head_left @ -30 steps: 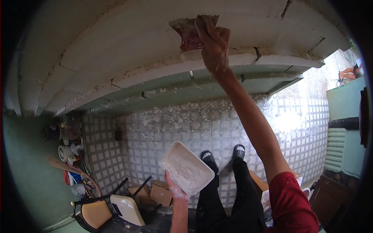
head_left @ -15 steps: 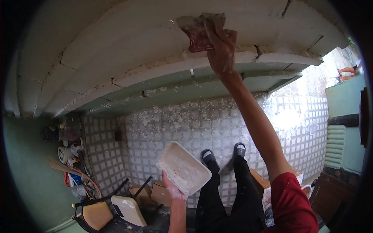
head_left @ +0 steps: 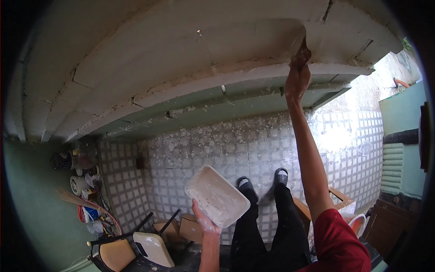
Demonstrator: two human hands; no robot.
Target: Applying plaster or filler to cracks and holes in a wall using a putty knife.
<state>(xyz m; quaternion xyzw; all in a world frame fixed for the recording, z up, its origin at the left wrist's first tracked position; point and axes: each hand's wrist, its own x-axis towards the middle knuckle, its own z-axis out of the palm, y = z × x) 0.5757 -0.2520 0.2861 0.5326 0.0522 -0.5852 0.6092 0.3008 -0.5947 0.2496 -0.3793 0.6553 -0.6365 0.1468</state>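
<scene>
My right hand [head_left: 297, 84] is raised and closed around a red-brown putty spreader [head_left: 303, 51], seen nearly edge-on. Its blade lies against the pale panelled surface [head_left: 149, 50] above. A smooth, damp-looking band stretches leftward from the blade. Lower down, my left hand [head_left: 205, 221] grips the near left side of a white rectangular tray [head_left: 239, 215]. White putty [head_left: 215, 197] is spread over the tray's inside. Whitish smears mark the fingers and palm of my left hand.
White-spattered tiles [head_left: 190, 149] cover the floor. Two chairs [head_left: 154, 248] and cardboard boxes [head_left: 190, 228] stand at the lower left, near a broom [head_left: 72, 197] and clutter. At the lower right are a wicker-edged piece [head_left: 340, 199] and a bucket [head_left: 358, 224]. A small screw-like bit [head_left: 199, 32] juts from the panel.
My right hand has swept the spreader to the right along the panel and turned it from broadside to edge-on. The tray in my left hand has shifted slightly right.
</scene>
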